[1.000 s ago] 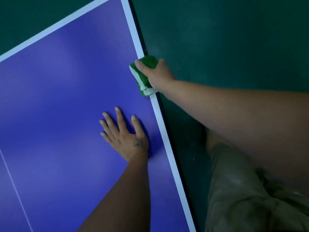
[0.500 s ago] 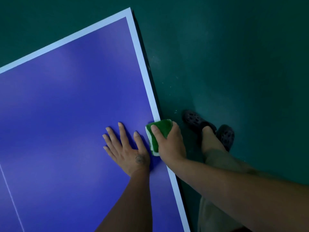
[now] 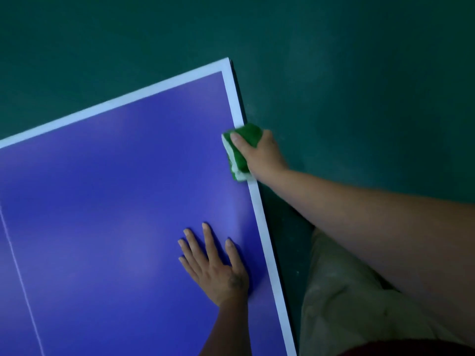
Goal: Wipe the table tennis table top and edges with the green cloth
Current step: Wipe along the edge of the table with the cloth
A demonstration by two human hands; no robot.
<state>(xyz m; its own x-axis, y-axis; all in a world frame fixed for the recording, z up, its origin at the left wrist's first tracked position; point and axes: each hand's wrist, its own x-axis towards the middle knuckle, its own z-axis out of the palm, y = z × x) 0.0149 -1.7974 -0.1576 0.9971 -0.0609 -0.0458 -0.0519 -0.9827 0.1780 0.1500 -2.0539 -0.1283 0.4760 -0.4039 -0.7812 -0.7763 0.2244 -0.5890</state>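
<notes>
The blue table tennis table fills the left of the head view, with a white border line along its right edge and far end. A folded green cloth with a white underside sits on the right edge, a little below the far corner. My right hand grips the cloth, thumb on top and fingers wrapped over the table's side. My left hand rests flat on the blue top with fingers spread, nearer to me than the cloth and just inside the white border.
Dark green floor surrounds the table on the right and beyond the far end. My leg in light trousers stands close to the right edge. A thin white centre line runs down the table at the left.
My right hand slid the cloth along the right edge towards me, then away again towards the far corner. My left hand stayed flat on the top. The camera view shifted.
</notes>
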